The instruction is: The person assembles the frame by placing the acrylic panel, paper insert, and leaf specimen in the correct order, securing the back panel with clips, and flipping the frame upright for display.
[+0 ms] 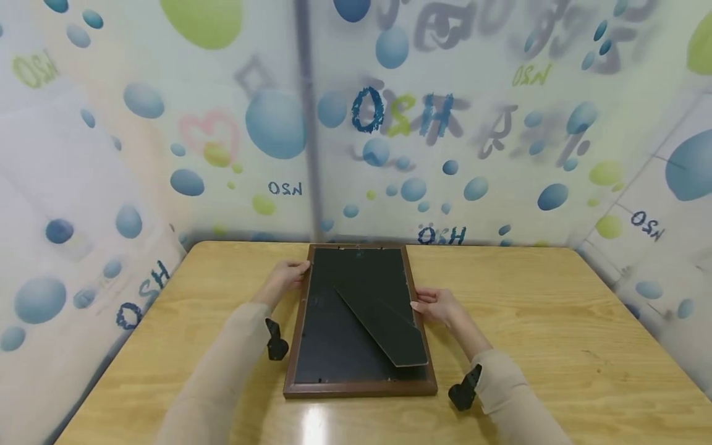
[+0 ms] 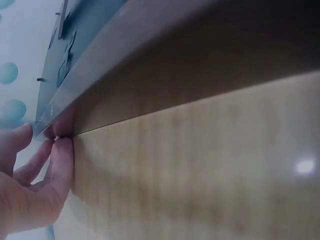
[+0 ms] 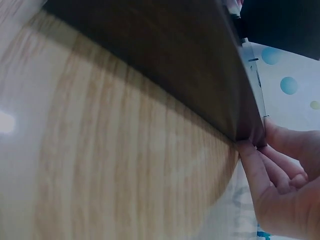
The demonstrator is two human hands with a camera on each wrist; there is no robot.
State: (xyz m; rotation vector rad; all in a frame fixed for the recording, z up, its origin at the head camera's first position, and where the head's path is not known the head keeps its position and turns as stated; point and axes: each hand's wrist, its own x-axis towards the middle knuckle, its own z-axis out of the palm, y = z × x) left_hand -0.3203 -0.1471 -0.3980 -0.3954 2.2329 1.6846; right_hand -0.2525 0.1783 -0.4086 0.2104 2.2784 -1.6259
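A picture frame (image 1: 360, 389) with a dark brown border lies face down on the wooden table, its black backing board (image 1: 328, 334) upward. A black easel stand (image 1: 389, 334) slants across the backing, its wide end towards the lower right. My left hand (image 1: 286, 275) pinches the left border near the far corner; in the left wrist view its thumb (image 2: 20, 137) is at the upper edge and the fingers are against the lower side. On the right border, about a third of the way down, my right hand (image 1: 436, 304) holds the edge between thumb (image 3: 282, 137) and fingers.
The wooden table (image 1: 528, 321) extends on both sides of the frame and in front of it. Behind it hangs a pale curtain (image 1: 473, 204) printed with blue and green bubbles. Small metal tabs stick up along the frame's inner edge.
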